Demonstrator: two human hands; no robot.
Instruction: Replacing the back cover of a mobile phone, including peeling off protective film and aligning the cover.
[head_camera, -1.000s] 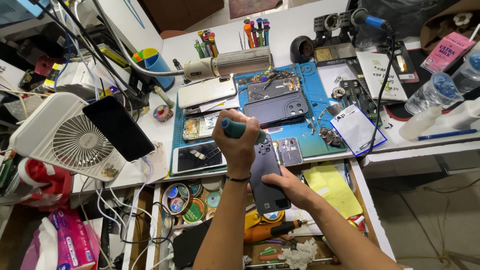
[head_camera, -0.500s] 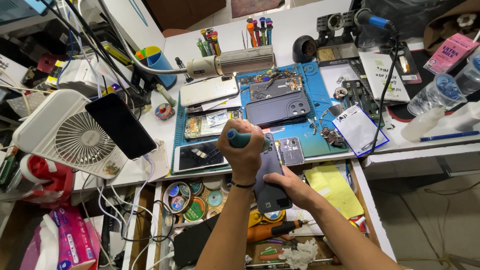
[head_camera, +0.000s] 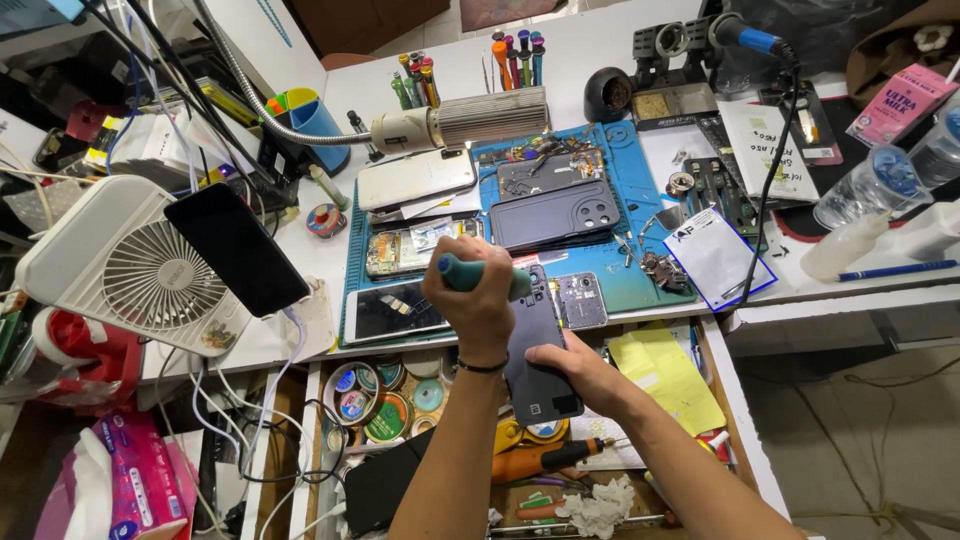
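Overhead, both forearms reach up from the lower edge over an open drawer (head_camera: 700, 345) at the counter (head_camera: 300, 250) front. Left hand (head_camera: 478, 300) fists tight around a teal-handled tool (head_camera: 470, 275), its tip pressed down at the dark phone (head_camera: 538, 350). Right hand (head_camera: 580, 372) clasps that phone's lower end from the side. A blue work mat (head_camera: 625, 270), crowded with opened handsets, lies just beyond.

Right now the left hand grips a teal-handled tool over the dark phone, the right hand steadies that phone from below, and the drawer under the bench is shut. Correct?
Not quite. The head view shows the drawer pulled open, with round tins and tools inside. The rest stands: the left hand grips the teal-handled tool over the dark phone, and the right hand steadies it from below.
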